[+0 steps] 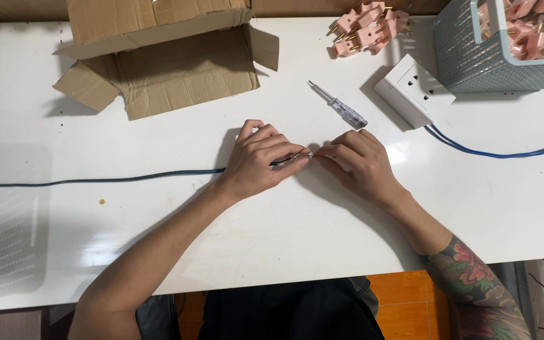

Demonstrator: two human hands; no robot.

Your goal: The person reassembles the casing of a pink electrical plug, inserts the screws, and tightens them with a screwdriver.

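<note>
My left hand (260, 160) pinches the end of a thin dark cable (96, 179) that runs off to the left across the white table (284, 239). My right hand (360, 160) meets it from the right, fingertips closed on the cable's bared tip between the two hands. Both hands rest on the table near its middle. A clear-handled tester screwdriver (340, 107) lies just beyond my right hand.
An open cardboard box (165, 56) sits at the back left. A white wall socket (413, 90) with a blue cable (492, 151) lies at the back right, beside a pile of pink plugs (369, 28) and a grey-blue basket (467, 50) holding more.
</note>
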